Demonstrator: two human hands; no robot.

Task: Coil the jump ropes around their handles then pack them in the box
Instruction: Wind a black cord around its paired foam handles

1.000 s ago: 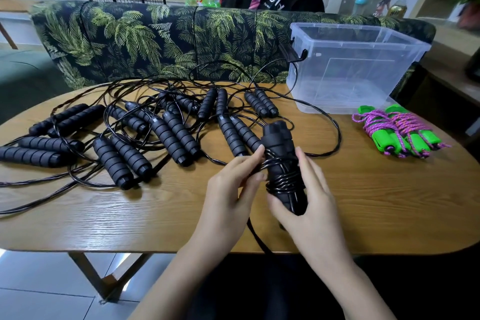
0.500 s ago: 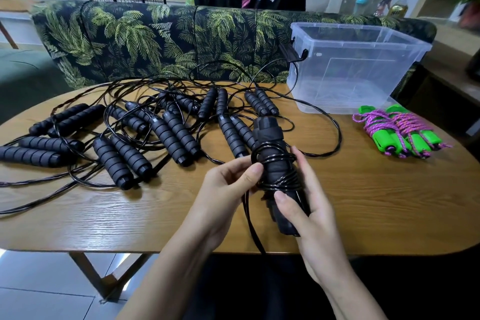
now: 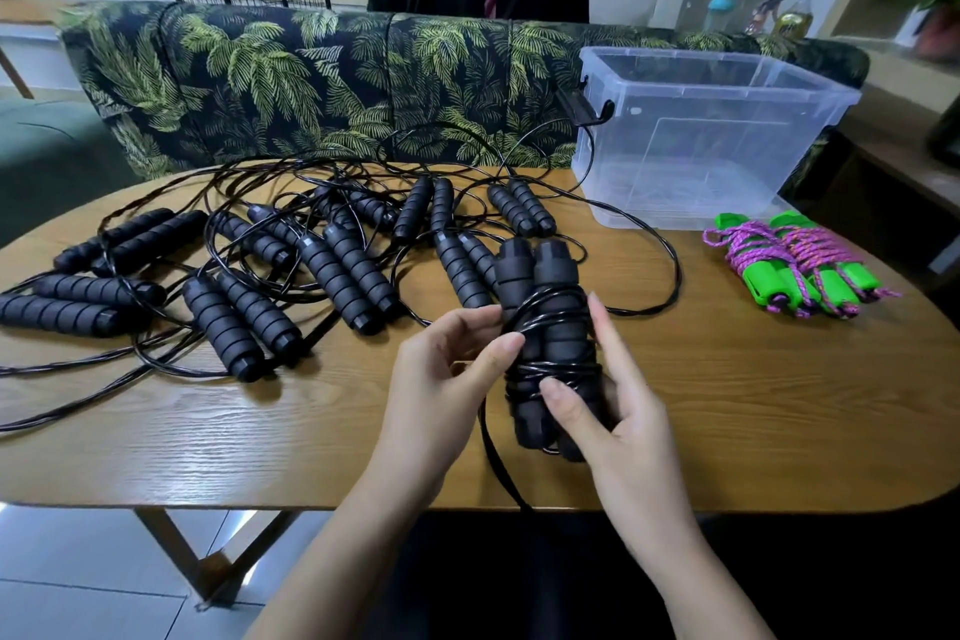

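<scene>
**ITEM: BLACK JUMP ROPE, WRAP IN PROGRESS**

Since 1 s ago: handle pair (image 3: 545,296) turned, both caps now side by side, centre frame, over table (image 3: 753,405). R hand (image 3: 608,411) grips it, thumb pinning wraps. L hand (image 3: 447,369) pinches cord (image 3: 558,368) at pair's left edge. Rec.: keep cord taut, lay turns adjacent, tuck tail. Box (image 3: 675,172) waits upper right.

left hand (image 3: 441,374): thumb and curled fingertips pinched the black cord (image 3: 487,437) | right hand (image 3: 618,411): gripped the paired black handles (image 3: 550,276), thumb across the front, index finger straight up the side | forearms: bare, both angled in from below, wrists close together
</scene>
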